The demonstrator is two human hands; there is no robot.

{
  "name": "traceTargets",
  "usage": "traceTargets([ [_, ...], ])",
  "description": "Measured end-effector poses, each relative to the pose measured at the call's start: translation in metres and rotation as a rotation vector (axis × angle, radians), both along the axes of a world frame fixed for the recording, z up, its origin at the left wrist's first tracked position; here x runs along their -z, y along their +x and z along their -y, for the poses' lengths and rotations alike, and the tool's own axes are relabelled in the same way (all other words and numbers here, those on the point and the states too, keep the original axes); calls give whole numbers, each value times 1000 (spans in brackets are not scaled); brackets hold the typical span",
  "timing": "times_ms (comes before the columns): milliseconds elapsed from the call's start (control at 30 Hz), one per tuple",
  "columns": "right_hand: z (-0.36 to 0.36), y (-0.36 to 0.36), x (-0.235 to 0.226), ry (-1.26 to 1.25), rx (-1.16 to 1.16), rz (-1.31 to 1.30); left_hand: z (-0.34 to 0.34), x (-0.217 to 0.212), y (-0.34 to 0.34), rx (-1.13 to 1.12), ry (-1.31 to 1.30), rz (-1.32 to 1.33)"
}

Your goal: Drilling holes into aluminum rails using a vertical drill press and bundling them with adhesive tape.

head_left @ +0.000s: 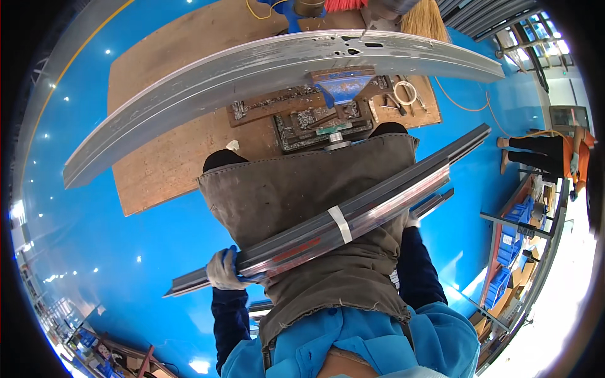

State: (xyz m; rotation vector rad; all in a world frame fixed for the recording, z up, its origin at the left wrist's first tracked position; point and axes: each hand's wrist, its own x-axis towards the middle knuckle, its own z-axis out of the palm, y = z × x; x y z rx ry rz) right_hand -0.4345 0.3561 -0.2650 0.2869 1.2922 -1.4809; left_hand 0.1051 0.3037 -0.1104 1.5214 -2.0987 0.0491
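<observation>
A bundle of long dark grey metal profiles [378, 200], bound with a white tape band [340, 224], slants across the front of my brown apron, its right end higher in view. My left hand [225, 269], in a pale glove with blue edging, is closed around the bundle near its lower left end. Against its underside on the right is my right hand [413, 219]; only a bit of glove shows, and its fingers are hidden behind the profiles. Beyond, a long silver metal profile [252, 66] with cut slots near its top lies across a blue vise jaw [343, 87].
The wooden workbench [151, 183] bears a chip-covered machine vise base [302, 129] and a ring-shaped roll [404, 93]. Straw bristles [425, 22] show at the back. Right stand a shelf with blue bins [513, 230] and another person [548, 154]; a hose [457, 104] crosses the floor.
</observation>
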Motion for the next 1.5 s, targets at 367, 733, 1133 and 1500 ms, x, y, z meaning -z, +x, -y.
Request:
traceTargets([
  [367, 231, -73, -187, 279, -629, -1670, 52, -24, -19, 166, 160, 180],
  [733, 386, -32, 89, 563, -1045, -1642, 58, -43, 38, -58, 747, 335],
  [1133, 342, -39, -7, 424, -1010, -1351, 67, -22, 50, -147, -127, 402],
  [1500, 117, -89, -149, 272, -589, -1652, 13, 19, 54, -323, -417, 384],
])
